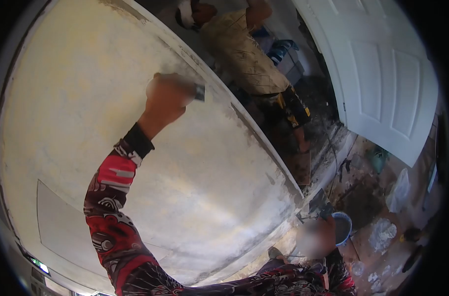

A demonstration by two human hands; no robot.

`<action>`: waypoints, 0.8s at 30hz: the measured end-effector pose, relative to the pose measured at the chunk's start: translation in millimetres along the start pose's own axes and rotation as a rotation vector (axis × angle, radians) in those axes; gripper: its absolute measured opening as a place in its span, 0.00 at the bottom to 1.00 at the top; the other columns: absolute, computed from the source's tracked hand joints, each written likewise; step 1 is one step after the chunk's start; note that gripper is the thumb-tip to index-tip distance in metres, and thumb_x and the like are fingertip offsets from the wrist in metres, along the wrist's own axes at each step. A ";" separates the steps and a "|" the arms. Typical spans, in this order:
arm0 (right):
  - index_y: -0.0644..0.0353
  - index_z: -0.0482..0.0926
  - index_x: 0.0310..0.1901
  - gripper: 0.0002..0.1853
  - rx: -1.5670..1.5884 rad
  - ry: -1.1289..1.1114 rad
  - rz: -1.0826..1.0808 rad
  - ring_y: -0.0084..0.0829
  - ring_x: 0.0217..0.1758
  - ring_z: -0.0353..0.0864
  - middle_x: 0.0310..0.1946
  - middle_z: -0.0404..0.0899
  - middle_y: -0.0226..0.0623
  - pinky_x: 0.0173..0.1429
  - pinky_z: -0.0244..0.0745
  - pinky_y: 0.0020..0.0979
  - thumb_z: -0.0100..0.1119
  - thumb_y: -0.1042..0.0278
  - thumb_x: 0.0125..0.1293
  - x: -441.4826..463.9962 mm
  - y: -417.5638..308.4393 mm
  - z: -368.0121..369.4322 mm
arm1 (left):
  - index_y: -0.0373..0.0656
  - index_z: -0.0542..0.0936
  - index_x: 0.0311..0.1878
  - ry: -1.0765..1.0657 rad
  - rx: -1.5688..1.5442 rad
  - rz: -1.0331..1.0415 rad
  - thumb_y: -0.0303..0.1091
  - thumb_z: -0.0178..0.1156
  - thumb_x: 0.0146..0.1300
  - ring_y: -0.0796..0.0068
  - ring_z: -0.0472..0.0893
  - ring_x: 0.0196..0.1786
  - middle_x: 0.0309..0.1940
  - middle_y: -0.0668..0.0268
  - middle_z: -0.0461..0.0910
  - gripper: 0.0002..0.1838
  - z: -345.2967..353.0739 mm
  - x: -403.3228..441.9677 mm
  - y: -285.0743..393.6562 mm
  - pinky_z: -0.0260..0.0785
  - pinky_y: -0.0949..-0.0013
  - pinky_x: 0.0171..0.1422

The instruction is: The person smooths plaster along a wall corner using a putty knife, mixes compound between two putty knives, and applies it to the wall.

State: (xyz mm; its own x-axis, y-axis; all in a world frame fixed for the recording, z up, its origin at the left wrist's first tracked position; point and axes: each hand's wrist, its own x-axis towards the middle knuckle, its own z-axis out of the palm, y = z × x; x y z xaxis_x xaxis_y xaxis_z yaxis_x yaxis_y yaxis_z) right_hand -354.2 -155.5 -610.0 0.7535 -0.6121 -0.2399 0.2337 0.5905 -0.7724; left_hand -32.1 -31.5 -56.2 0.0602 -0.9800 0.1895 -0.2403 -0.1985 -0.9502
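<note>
Dark flat tool (199,92) by a patchy wall (195,153)

The left hand (171,96) is closed around the tool, above the middle. The wall is pale with yellow spots. Lower right, the right hand (315,239) is blurry; I can't tell its grip. A blue-rimmed bucket (350,229) is beside it.

Head-worn; looks forward and down, rolled sideways. Faces off-white wall (209,148) across left side at near range. Takes in left hand (172,93) from close by, right hand (315,239) near on right side, co-worker (244,54) farther off, white panelled door (382,74) at right. Bends straight edges; rounds off to black at borders.
</note>
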 end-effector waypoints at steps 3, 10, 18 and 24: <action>0.57 0.78 0.49 0.08 -0.050 -0.009 0.023 0.18 0.37 0.81 0.38 0.79 0.24 0.33 0.77 0.24 0.55 0.69 0.71 -9.0 -20.3 7.3 | 0.54 0.83 0.53 0.041 -0.054 0.034 0.30 0.60 0.56 0.69 0.78 0.55 0.53 0.72 0.85 0.20 -5.5 -7.6 -11.0 0.64 0.50 0.54; 0.58 0.78 0.49 0.07 0.017 -0.056 0.021 0.20 0.40 0.83 0.41 0.80 0.26 0.38 0.85 0.28 0.55 0.70 0.72 -7.7 -5.2 5.1 | 0.59 0.80 0.61 0.254 0.194 0.151 0.28 0.60 0.59 0.69 0.77 0.62 0.60 0.76 0.81 0.25 11.7 36.1 -72.4 0.63 0.49 0.66; 0.54 0.78 0.50 0.08 -0.012 -0.004 0.055 0.17 0.37 0.80 0.39 0.78 0.22 0.36 0.81 0.25 0.55 0.68 0.72 -11.6 10.7 0.9 | 0.57 0.78 0.65 0.169 0.167 0.185 0.26 0.59 0.60 0.68 0.75 0.66 0.65 0.75 0.78 0.28 38.2 18.2 -72.3 0.63 0.50 0.68; 0.55 0.78 0.48 0.07 -0.046 0.055 0.052 0.17 0.36 0.79 0.38 0.79 0.23 0.34 0.77 0.23 0.56 0.68 0.71 -12.8 4.3 2.2 | 0.56 0.79 0.63 0.073 0.094 0.219 0.27 0.60 0.59 0.70 0.78 0.61 0.63 0.75 0.80 0.27 -3.2 -8.7 -67.9 0.67 0.56 0.60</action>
State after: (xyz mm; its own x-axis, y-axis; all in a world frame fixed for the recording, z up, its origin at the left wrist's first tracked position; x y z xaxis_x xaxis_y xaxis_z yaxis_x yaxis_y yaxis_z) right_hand -361.4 -143.9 -608.9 0.7288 -0.6100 -0.3110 0.1657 0.5978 -0.7843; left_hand -19.4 -9.5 7.5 -0.0539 -0.9985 -0.0094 -0.1481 0.0173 -0.9888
